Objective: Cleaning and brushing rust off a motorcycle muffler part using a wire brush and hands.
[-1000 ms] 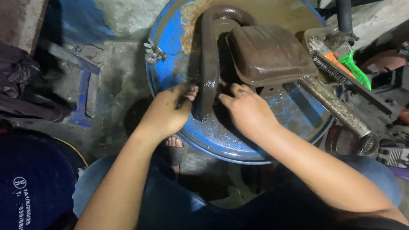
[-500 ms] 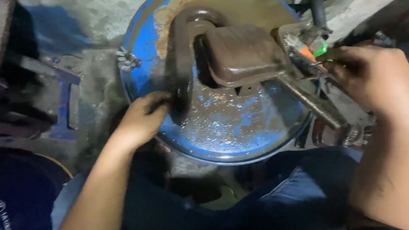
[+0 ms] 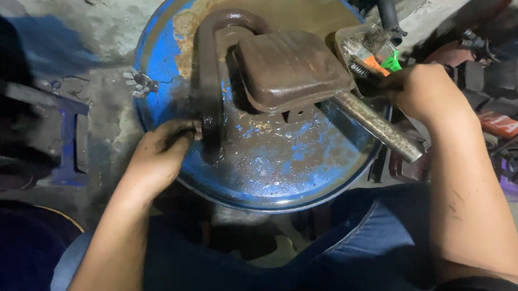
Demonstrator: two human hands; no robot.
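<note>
The rusty muffler (image 3: 287,68) lies on top of the blue drum (image 3: 272,174). The left hand (image 3: 160,158) has its fingers clenched around the bent pipe's (image 3: 210,95) end. The right hand (image 3: 422,92) reaches into the tray of brushes (image 3: 371,47); its fingers are hidden, so I cannot tell their grasp.

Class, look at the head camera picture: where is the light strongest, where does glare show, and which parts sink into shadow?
Head view: light falls brightest on the blue drum lid, whose wet surface glints; the rusty muffler reads clearly; the left hand and right hand are sharp; the left edge and lap sink into dark shadow.
</note>
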